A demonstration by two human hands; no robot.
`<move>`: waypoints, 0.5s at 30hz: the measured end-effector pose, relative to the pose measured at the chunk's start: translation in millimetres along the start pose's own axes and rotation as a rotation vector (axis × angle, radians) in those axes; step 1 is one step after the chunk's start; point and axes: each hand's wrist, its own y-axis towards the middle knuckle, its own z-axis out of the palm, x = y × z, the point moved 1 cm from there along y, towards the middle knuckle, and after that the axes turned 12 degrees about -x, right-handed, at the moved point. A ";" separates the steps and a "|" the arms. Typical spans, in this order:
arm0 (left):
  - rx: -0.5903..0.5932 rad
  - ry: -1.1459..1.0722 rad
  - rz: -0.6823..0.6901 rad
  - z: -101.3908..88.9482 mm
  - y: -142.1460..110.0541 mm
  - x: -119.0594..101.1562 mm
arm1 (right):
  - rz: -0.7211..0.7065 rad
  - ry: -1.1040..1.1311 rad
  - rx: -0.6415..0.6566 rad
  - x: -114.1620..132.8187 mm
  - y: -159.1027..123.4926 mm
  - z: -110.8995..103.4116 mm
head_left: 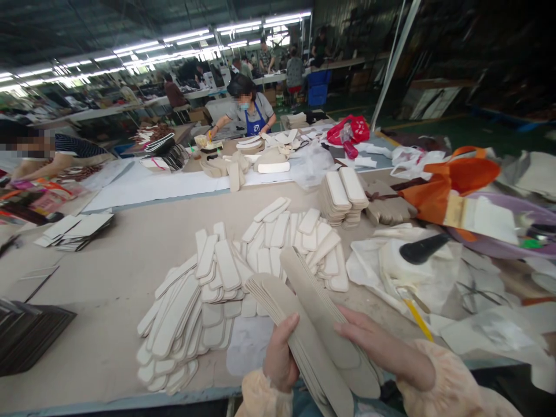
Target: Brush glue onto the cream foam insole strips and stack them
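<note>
My left hand [280, 356] grips a fanned stack of long beige insole boards [299, 324] from below, thumb on top. My right hand [377, 344] lies over the stack's right side, fingers stretched along the top board. Just beyond the stack, rows of white padded insole pieces [208, 289] are spread overlapping on the brown table [108, 272]. More of these white pieces [299, 237] fan out further back.
A neat pile of insoles [343, 197] stands behind. To the right lie white wrappers, a black-handled brush [423, 248], a yellow stick and an orange bag [447, 185]. Dark sheets [26, 333] sit at the left edge. Other people work at tables beyond.
</note>
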 end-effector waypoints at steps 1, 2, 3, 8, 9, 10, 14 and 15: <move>-0.002 0.002 -0.006 1.1 0.3 0.1 | 0.001 0.014 0.010 0.4 0.1 -0.4; 0.004 0.002 -0.011 2.1 0.8 0.2 | 0.001 0.017 0.011 1.1 0.2 -1.0; 0.013 -0.001 -0.016 3.1 1.5 0.3 | -0.003 0.009 0.003 2.1 0.2 -1.7; 0.039 -0.037 -0.024 6.7 5.4 1.0 | -0.046 -0.106 -0.034 9.9 2.5 -2.6; 0.031 -0.039 -0.027 7.1 6.0 1.3 | -0.049 -0.110 -0.035 11.2 3.2 -1.5; 0.020 -0.038 -0.032 7.3 6.6 1.8 | -0.049 -0.106 -0.037 12.0 3.8 -0.1; 0.003 -0.013 -0.119 6.0 8.8 5.2 | 0.010 -0.136 -0.036 10.3 3.6 9.5; 0.019 -0.008 -0.149 5.7 9.4 6.0 | 0.040 -0.177 -0.037 8.9 2.9 12.3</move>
